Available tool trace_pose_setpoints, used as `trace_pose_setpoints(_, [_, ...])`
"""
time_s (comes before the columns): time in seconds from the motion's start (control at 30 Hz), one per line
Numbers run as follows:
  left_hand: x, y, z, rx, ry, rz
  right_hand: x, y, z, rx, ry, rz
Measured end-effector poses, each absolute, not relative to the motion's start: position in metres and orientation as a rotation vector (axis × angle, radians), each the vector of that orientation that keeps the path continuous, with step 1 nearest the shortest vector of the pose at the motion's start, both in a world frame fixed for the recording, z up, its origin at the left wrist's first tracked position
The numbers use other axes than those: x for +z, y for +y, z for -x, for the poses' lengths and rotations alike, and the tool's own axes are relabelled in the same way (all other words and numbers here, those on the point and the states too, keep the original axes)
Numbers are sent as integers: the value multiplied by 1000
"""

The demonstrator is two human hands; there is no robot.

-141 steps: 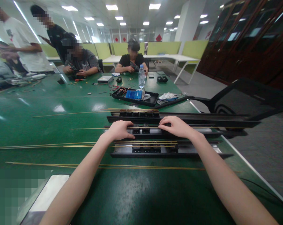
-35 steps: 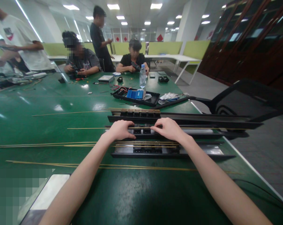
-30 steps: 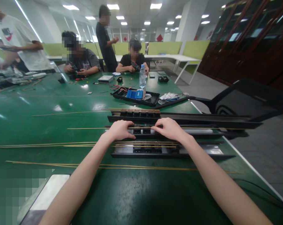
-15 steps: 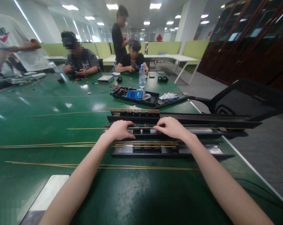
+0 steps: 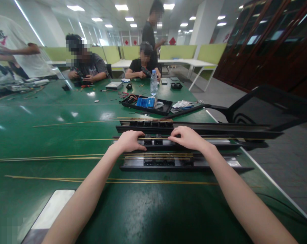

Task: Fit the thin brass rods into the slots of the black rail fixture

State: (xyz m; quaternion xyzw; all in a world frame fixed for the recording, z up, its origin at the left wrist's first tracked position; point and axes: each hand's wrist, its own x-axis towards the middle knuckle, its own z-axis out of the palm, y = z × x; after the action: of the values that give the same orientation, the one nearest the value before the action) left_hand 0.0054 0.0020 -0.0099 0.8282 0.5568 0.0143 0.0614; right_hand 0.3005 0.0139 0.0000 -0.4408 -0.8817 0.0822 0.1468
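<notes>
My left hand (image 5: 129,140) braces the middle black metal channel (image 5: 209,147), its fingers on the far side and its thumb on the near wall. A thin brass-coloured rod (image 5: 92,139) runs lengthwise over this channel and sticks out past its left end. At the rod, thumb and fingers of my right hand (image 5: 185,138) are pinched together. Small black blocks (image 5: 158,139) sit inside the channel between my hands. Nearer to me is another channel (image 5: 133,168) with black blocks and several rods on top. A longer channel (image 5: 227,128) lies behind, also with blocks and rods.
Loose rods (image 5: 54,178) lie in front, with a phone-like slab (image 5: 54,208) at lower left. Beyond the channels are a black tray (image 5: 166,107), a water bottle (image 5: 153,83) and gloves (image 5: 182,106). A chair (image 5: 265,105) stands right. Other people occupy the far side.
My right hand has shifted slightly right, and the rod has slid a little with it. My left hand stays put. In the background a standing person has moved right.
</notes>
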Motion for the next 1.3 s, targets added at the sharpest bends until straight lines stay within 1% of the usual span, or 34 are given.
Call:
trace_pose_setpoints(0.33, [-7, 1, -7, 25, 1708, -2492, 2, 16, -309, 405, -2560, 1198])
trace_pose_setpoints(0.5, [-6, 0, -8, 21, 1709, -2480, 4, 18, -314, 434, -2563, 1163])
trace_pose_setpoints(0.93, [-9, 3, -7, 29, 1703, -2499, 4, 18, -326, 599, -2524, 1175])
trace_pose_setpoints(1.17, [-10, 2, -5, 54, 1689, -2511, 7, 18, -327, 617, -2525, 1175])
trace_pose_setpoints(1.3, [-10, 1, -5, 37, 1709, -2500, 5, 16, -317, 469, -2466, 1198])
